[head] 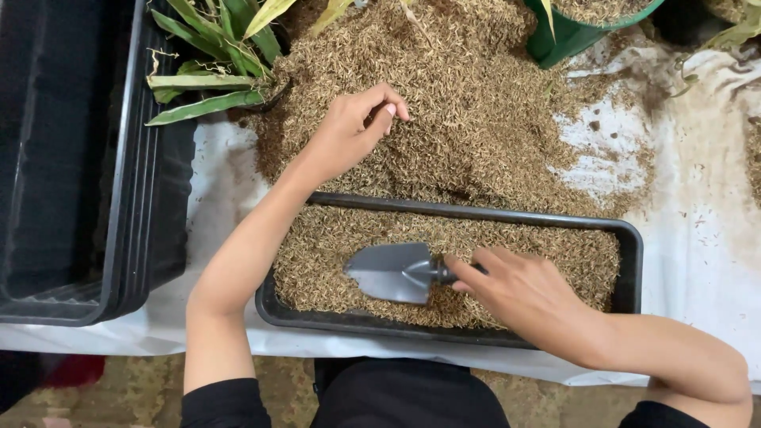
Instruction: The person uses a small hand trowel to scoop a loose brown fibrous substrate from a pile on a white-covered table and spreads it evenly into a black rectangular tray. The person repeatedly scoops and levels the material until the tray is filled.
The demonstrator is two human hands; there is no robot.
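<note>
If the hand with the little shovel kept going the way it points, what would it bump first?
The right hand points its trowel left, so probably the husk filling, then the black tray's left wall.

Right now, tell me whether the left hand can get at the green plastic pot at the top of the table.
Probably yes. The left hand rests on the loose heap of brown husks, holding nothing, and only that low heap lies between it and the green plastic pot.

black short sleeves, bare forearms, black top
</note>
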